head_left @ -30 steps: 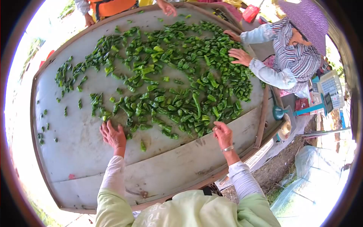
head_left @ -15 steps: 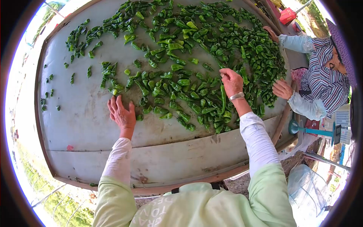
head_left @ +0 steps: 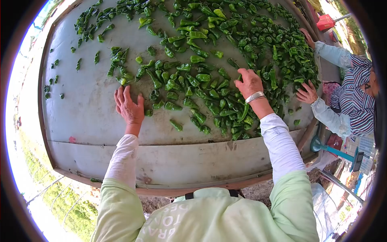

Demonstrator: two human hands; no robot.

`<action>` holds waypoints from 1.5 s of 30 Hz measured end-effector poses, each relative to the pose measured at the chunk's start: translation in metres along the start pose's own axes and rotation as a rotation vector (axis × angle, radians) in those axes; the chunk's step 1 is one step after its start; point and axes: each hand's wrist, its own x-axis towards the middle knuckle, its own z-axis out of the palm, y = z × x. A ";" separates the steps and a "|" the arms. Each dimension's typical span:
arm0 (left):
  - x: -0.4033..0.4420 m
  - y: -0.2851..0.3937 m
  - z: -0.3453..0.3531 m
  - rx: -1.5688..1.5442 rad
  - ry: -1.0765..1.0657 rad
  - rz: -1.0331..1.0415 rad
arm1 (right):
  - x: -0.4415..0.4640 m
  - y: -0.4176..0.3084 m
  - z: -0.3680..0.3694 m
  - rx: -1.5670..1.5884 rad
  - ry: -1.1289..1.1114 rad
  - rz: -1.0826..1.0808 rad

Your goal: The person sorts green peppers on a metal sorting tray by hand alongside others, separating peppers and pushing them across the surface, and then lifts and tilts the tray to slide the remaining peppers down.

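Many glossy green peppers (head_left: 197, 76) lie spread over a grey metal-topped table (head_left: 92, 121). My left hand (head_left: 130, 108) is open over the near left side, its fingers apart and the fingertips at a pale-tipped pepper (head_left: 124, 79). My right hand (head_left: 250, 85), with a silver bangle at the wrist, hovers over the middle of the peppers. Its fingers are curled, and a gap shows between thumb and forefinger. Below that wrist lies a long thin pepper (head_left: 244, 111). One pepper (head_left: 176, 125) sits apart from the others, nearer the front edge.
Across the right end stands a person in a striped top (head_left: 351, 99), one hand (head_left: 308, 92) at the dense peppers. A teal scale (head_left: 334, 150) stands beside the table's right corner. A wooden rim (head_left: 201, 185) borders the front.
My head view has shifted. A pepper has come away from the near side of the heap toward the front edge. My right thumb and forefinger have parted slightly. The other person's near hand has moved.
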 end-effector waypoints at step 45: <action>-0.001 -0.008 0.009 0.005 0.023 0.018 | -0.052 0.076 -0.063 0.994 0.020 0.503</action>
